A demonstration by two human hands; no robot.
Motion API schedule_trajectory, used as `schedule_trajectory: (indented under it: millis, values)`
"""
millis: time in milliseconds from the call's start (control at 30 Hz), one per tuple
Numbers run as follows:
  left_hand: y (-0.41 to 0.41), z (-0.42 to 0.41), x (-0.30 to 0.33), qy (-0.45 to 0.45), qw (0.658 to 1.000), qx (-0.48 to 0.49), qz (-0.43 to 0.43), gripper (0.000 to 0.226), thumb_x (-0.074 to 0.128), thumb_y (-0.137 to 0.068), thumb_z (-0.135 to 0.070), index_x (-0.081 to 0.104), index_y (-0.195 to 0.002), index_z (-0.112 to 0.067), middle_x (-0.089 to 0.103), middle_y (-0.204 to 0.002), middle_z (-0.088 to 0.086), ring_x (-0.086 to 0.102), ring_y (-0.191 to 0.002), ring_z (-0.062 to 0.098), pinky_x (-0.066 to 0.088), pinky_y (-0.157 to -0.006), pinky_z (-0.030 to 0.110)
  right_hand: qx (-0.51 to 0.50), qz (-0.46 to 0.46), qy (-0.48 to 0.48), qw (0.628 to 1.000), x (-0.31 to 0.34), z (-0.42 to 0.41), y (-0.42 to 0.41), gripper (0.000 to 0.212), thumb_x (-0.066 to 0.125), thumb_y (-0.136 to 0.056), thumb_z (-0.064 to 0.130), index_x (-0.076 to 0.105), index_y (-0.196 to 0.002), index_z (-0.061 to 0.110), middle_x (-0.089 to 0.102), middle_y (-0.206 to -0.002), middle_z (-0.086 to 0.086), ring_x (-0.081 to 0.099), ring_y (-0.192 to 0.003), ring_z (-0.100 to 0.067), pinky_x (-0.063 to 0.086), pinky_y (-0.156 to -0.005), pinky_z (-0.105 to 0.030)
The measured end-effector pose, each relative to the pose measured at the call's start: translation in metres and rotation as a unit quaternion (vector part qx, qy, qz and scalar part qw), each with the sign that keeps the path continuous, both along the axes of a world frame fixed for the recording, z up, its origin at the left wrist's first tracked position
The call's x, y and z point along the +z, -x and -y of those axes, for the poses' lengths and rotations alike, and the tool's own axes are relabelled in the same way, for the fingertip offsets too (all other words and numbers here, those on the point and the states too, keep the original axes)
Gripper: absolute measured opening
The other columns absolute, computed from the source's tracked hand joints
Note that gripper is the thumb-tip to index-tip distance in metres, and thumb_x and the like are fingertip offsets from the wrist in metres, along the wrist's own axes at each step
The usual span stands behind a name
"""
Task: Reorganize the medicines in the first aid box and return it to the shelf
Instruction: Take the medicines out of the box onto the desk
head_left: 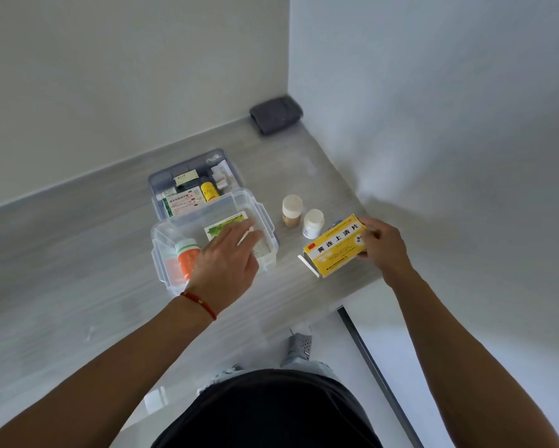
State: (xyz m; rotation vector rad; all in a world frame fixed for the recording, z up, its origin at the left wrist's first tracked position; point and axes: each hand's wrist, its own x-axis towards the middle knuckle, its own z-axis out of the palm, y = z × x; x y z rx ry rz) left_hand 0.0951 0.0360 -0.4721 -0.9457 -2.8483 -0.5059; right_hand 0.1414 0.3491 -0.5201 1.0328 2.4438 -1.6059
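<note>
Yellow box point(334, 245): a card carton on the counter point(78, 253), right of the clear box point(213, 244), near the counter's front edge. One end flap stands open. Judged light and thin-walled; it will crush if squeezed hard, so hold it across the long faces, not by the flap.
Right hand point(383, 245): grips the yellow box at its right end, fingers curled over the top edge.
Clear box: a translucent plastic tub with side clips, open, on the counter. Judged rigid but smooth; lift it by both end walls, using two hands once it is loaded.
Contents: an orange bottle point(186, 258) with a green cap lies at the left; a green-printed flat pack point(223, 226) lies toward the back.
Left hand point(228, 261): reaches into the clear box, fingers extended over the flat pack; blur hides whether anything is pinched.
Tray point(187, 185): a grey-blue insert behind the clear box, packed with small cartons and a yellow bottle point(209, 190).
Loose bottles: a tan bottle point(292, 211) and a white bottle point(313, 224) stand upright between the clear box and the yellow box. Judged smooth and easily tipped; grasp round the body.
Cloth point(276, 115): dark, folded, in the far corner.
Shelf: not identifiable.
</note>
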Motion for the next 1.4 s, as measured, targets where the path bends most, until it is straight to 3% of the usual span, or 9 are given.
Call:
schedule_trajectory:
  millis: [200,367,433,600,733,867,1167,1267,1400]
  values:
    - [0.002,0.032,-0.014,-0.003,0.994,0.099,0.042,0.028,0.064,-0.079,0.000,0.073,-0.105,-0.006,0.070,-0.116,0.010,0.064,-0.110,0.030,0.061,-0.079,0.047,0.026,0.039,-0.139,0.989,-0.001,0.008,0.010,0.019,0.049,-0.097,0.012,0.067,-0.098,0.005,0.073,-0.096,-0.017,0.069,-0.091,-0.038,0.058,-0.083,-0.051]
    - [0.019,0.048,-0.019,-0.023,0.958,0.219,0.185,0.026,0.061,-0.084,-0.005,0.074,-0.107,-0.006,0.072,-0.111,0.011,0.066,-0.103,0.030,0.052,-0.089,0.033,0.077,0.014,-0.287,0.955,0.013,0.020,0.012,0.026,0.052,-0.096,0.008,0.068,-0.114,0.001,0.067,-0.117,-0.021,0.057,-0.112,-0.039,0.047,-0.096,-0.046]
    - [0.028,0.048,-0.019,-0.041,0.941,0.236,0.238,0.028,0.062,-0.083,-0.006,0.074,-0.108,-0.005,0.072,-0.110,0.012,0.067,-0.102,0.031,0.049,-0.084,0.030,0.077,-0.070,-0.280,0.954,0.026,0.040,0.017,0.029,0.054,-0.096,0.007,0.069,-0.121,0.006,0.067,-0.122,-0.015,0.057,-0.115,-0.036,0.047,-0.098,-0.044]
    - [0.044,0.038,-0.030,-0.032,0.930,0.212,0.300,0.044,0.072,-0.084,-0.016,0.066,-0.128,-0.012,0.064,-0.129,0.011,0.061,-0.117,0.029,0.049,-0.104,0.040,0.235,-0.247,-0.210,0.916,0.054,0.111,0.031,0.022,0.061,-0.093,-0.003,0.073,-0.110,0.005,0.069,-0.110,-0.012,0.065,-0.103,-0.033,0.054,-0.086,-0.044]
    - [0.053,0.034,-0.042,-0.002,0.926,0.145,0.349,0.060,0.082,-0.080,-0.033,0.061,-0.133,-0.018,0.059,-0.134,0.006,0.055,-0.125,0.025,0.045,-0.108,0.039,0.275,-0.236,-0.208,0.909,0.057,0.132,0.040,0.024,0.060,-0.093,-0.004,0.073,-0.111,0.004,0.068,-0.110,-0.011,0.065,-0.103,-0.030,0.056,-0.086,-0.046]
    - [0.060,0.029,-0.049,0.092,0.946,0.071,0.301,0.075,0.083,-0.077,-0.040,0.051,-0.143,-0.021,0.055,-0.138,0.008,0.050,-0.128,0.027,0.041,-0.112,0.041,0.258,-0.238,-0.212,0.912,0.056,0.131,0.037,0.022,0.062,-0.093,-0.005,0.074,-0.108,0.005,0.069,-0.108,-0.010,0.068,-0.094,-0.027,0.059,-0.078,-0.046]
    - [0.068,0.021,-0.054,0.120,0.955,0.061,0.265,0.057,0.078,-0.082,-0.041,0.058,-0.131,-0.019,0.059,-0.123,0.006,0.057,-0.114,0.027,0.049,-0.101,0.044,0.247,-0.243,-0.222,0.912,0.054,0.124,0.027,0.021,0.062,-0.090,-0.009,0.074,-0.102,0.004,0.070,-0.104,-0.010,0.068,-0.092,-0.027,0.061,-0.068,-0.048]
    - [0.066,0.023,-0.053,0.009,0.952,0.172,0.254,0.043,0.064,-0.091,-0.044,0.062,-0.122,-0.015,0.056,-0.117,0.007,0.054,-0.111,0.025,0.050,-0.097,0.041,0.251,-0.238,-0.224,0.911,0.053,0.126,0.026,0.022,0.063,-0.090,-0.009,0.073,-0.104,0.005,0.070,-0.105,-0.010,0.067,-0.093,-0.025,0.062,-0.068,-0.047]
    - [0.066,0.021,-0.051,-0.029,0.888,0.326,0.323,0.040,0.062,-0.088,-0.024,0.049,-0.124,-0.012,0.054,-0.113,0.013,0.056,-0.102,0.031,0.051,-0.078,0.038,0.254,-0.234,-0.225,0.911,0.054,0.129,0.027,0.020,0.065,-0.091,-0.007,0.073,-0.104,0.004,0.071,-0.105,-0.011,0.067,-0.093,-0.025,0.061,-0.071,-0.045]
